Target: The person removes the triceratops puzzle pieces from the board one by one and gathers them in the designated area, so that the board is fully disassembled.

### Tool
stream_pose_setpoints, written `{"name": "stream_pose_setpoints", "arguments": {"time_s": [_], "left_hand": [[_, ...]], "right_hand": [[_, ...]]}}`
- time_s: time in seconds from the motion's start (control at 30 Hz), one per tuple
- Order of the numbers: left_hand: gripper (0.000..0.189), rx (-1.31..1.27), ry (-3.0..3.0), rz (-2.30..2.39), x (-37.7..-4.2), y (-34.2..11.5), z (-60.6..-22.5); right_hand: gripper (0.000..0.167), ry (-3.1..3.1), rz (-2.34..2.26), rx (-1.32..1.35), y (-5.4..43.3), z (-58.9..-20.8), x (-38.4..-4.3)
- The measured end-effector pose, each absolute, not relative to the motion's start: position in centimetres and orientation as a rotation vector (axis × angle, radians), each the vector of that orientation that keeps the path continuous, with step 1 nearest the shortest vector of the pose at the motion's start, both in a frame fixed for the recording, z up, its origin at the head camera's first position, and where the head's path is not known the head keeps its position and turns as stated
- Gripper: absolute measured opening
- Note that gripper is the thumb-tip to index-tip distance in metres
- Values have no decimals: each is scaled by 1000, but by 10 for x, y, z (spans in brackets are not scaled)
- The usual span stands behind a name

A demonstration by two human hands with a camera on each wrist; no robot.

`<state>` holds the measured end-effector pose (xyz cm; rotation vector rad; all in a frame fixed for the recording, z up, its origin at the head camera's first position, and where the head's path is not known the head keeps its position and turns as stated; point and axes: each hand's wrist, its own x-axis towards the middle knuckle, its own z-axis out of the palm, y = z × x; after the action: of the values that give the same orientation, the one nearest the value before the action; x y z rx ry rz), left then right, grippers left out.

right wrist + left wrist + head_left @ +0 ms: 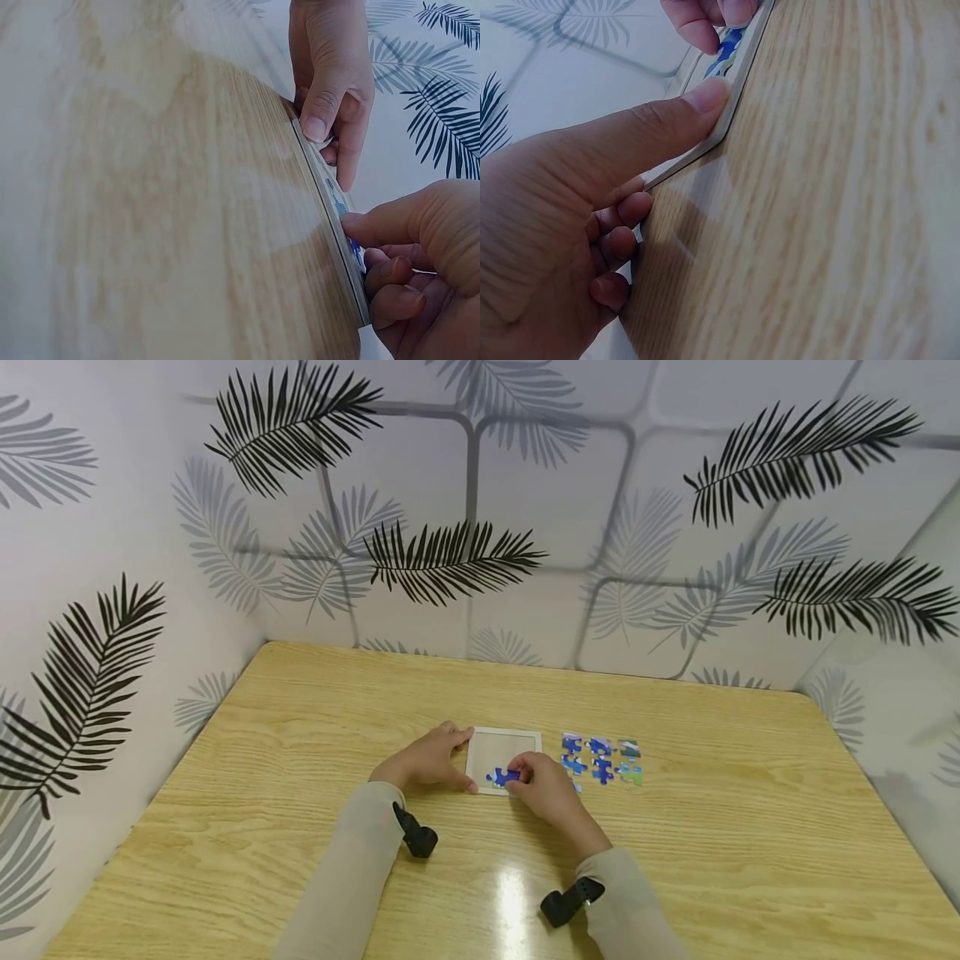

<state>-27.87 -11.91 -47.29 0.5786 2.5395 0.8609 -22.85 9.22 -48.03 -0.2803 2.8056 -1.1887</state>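
Note:
A square puzzle tray (505, 732) with a pale raised rim lies on the wooden table. My left hand (429, 760) holds it by its left side, thumb on the near left corner and fingers toward the far left corner. At the tray's near edge, my right hand (551, 789) pinches a blue jigsaw piece (503, 777) between thumb and fingers. Part of that piece is hidden by the fingertips. In the left wrist view the thumb (705, 96) presses on the rim, close to blue and green puzzle print (726, 51).
Several loose jigsaw pieces (602, 768), blue with some green and white, lie in rows right of the tray. A black wrist camera (420, 839) is strapped at each sleeve. Behind the wooden table (750, 827) stands a wall (547, 518) with leaf print.

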Motion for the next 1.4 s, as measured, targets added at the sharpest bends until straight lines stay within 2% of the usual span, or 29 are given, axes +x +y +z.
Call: {"name": "stream_pose_setpoints", "arguments": {"time_s": [0.47, 0.97, 1.4], "left_hand": [[99, 575, 2544, 843, -279, -118, -472], [99, 562, 2546, 849, -278, -118, -472], [100, 592, 2531, 845, -279, -119, -474]], "right_hand": [[17, 2811, -1205, -242, 91, -481, -227], [6, 2698, -1540, -101, 96, -479, -224], [9, 2719, -1582, -42, 152, -474, -222]]}}
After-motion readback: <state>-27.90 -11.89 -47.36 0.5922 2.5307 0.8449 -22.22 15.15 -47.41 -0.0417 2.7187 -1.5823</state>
